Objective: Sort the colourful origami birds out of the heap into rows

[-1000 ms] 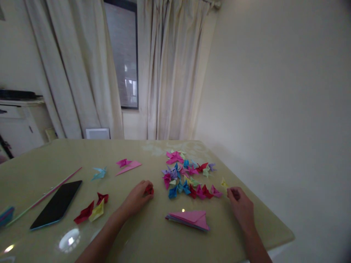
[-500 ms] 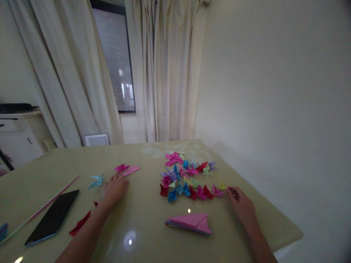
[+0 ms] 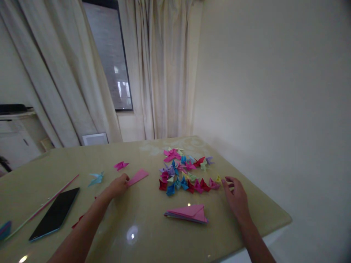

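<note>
My left hand (image 3: 120,184) pinches the near end of a folded pink paper (image 3: 138,177) over the left-middle of the table. Just beyond that hand lies a magenta origami crane (image 3: 121,166), and a light blue crane (image 3: 96,179) is to its left. My right hand (image 3: 235,191) hovers at the right end of a group of colourful paper cranes (image 3: 189,184). Its fingers are loosely curled and apart, beside a small yellow crane (image 3: 218,178), with nothing visible between them. A stack of folded papers (image 3: 187,213), pink on top, lies between my hands, nearer to me.
On the left are a dark tablet or phone (image 3: 55,213) and a long thin pink-and-green stick (image 3: 45,205). Red paper pieces (image 3: 78,221) are partly hidden under my left forearm. A wall (image 3: 260,109) runs along the table's (image 3: 153,233) right side.
My left hand has taken the pink folded paper and drawn it right and nearer, away from the magenta crane. My right hand has come off the yellow crane, its fingers loosening.
</note>
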A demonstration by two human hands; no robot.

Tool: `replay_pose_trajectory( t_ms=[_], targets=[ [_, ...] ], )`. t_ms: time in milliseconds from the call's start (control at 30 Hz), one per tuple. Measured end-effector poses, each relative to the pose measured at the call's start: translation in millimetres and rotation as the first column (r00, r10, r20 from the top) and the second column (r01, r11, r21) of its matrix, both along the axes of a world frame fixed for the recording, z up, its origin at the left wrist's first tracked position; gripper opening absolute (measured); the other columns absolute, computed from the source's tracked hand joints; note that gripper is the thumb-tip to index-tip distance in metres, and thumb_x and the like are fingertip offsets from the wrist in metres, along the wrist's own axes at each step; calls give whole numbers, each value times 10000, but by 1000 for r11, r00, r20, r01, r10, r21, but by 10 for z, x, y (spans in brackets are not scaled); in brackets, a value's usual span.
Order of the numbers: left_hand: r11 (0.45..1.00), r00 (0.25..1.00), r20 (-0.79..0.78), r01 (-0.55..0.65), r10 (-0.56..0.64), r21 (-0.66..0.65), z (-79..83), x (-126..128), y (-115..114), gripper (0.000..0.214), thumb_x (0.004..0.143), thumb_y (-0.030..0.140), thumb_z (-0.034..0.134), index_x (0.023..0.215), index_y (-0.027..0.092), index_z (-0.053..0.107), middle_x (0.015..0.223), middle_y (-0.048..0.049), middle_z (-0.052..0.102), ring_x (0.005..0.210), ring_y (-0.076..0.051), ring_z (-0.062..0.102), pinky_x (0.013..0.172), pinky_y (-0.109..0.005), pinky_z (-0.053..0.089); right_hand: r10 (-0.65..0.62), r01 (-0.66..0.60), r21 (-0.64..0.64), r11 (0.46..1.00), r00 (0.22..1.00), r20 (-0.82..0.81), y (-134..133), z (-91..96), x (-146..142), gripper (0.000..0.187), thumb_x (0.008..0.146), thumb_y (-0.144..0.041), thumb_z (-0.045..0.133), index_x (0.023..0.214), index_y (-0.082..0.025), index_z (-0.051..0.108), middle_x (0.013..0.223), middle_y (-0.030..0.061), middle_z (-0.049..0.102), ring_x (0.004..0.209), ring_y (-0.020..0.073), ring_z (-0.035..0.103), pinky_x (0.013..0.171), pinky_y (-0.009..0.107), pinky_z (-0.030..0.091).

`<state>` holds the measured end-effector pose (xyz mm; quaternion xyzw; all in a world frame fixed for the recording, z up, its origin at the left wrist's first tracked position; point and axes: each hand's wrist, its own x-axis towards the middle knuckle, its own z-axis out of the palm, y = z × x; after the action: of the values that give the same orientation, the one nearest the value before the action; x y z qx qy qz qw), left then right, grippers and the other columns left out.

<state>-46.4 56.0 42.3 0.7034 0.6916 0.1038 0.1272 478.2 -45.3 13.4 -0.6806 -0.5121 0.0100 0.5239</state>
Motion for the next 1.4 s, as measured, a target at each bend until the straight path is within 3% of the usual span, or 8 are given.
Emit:
replay_pose_trajectory(
  t_ms=[200, 300, 433, 533, 667, 867, 1100, 1400],
  targets=[
    [980, 961, 224, 128, -160, 153, 195, 543, -430, 247, 1020, 345, 390, 956, 228, 598, 1033, -71, 746, 995, -211, 708, 891, -318, 544, 39, -66, 171, 983, 987, 159, -67, 72, -118, 478, 1010, -626, 493, 1132, -190, 648, 1022, 127, 701, 854, 258, 640, 754, 408, 537],
    [920, 733, 560, 261, -386, 292, 313, 1057, -809, 319, 1054, 465, 412, 981, 229, 613, 880, -28, 703, 768, -184, 653, 728, -298, 523, 163, -217, 215, 952, 956, 243, -162, 139, -281, 381, 1030, -539, 529, 1139, -198, 660, 997, 116, 710, 843, 252, 657, 758, 396, 550],
    [873, 628, 607, 358, -487, 331, 312, 1648, -1148, 321, 1067, 428, 451, 871, 220, 598, 749, 6, 622, 702, -158, 578, 660, -259, 443, 427, -472, 180, 863, 872, 238, -405, 210, -639, 407, 1060, -507, 515, 1277, -193, 660, 1016, 98, 733, 854, 231, 687, 748, 342, 570],
    [847, 615, 584, 399, -531, 350, 180, 1858, -1268, 295, 1079, 380, 453, 892, 219, 615, 794, -4, 654, 727, -161, 598, 677, -261, 453, 520, -537, 122, 835, 842, 144, -586, 211, -862, 299, 1044, -468, 587, 1099, -209, 725, 862, 43, 720, 756, 201, 677, 683, 288, 558],
    [816, 602, 552, 399, -577, 418, 29, 1892, -1338, 251, 1088, 320, 450, 1037, 227, 678, 909, -34, 705, 818, -177, 658, 761, -276, 519, 555, -561, 87, 823, 828, 86, -659, 184, -938, 272, 1034, -379, 613, 844, -223, 729, 728, 19, 687, 663, 183, 657, 631, 266, 537],
    [715, 717, 285, 410, -636, 566, -190, 1839, -1265, 336, 1060, 215, 479, 1295, 273, 711, 1013, -81, 686, 915, -210, 661, 800, -317, 563, 540, -545, 156, 824, 838, 78, -586, 175, -892, 229, 1020, -250, 568, 1077, -256, 791, 1043, 73, 773, 980, 234, 730, 846, 335, 591],
    [685, 766, -1, 576, -643, 446, -333, 1782, -1233, 678, 858, -31, 517, 1442, 302, 604, 1156, -79, 670, 1020, -246, 631, 907, -404, 549, 555, -557, 133, 820, 830, 58, -627, 180, -916, 241, 940, -132, 543, 859, -226, 751, 942, 63, 742, 910, 219, 718, 820, 317, 573],
    [665, 758, -22, 586, -652, 463, -394, 1791, -1249, 345, 1007, 211, 616, 1345, 267, 662, 1145, -82, 658, 1040, -254, 632, 919, -406, 535, 517, -528, 77, 846, 846, 127, -636, 166, -930, 234, 887, -98, 525, 804, -228, 701, 832, 39, 700, 821, 214, 670, 764, 315, 532]
  ],
)
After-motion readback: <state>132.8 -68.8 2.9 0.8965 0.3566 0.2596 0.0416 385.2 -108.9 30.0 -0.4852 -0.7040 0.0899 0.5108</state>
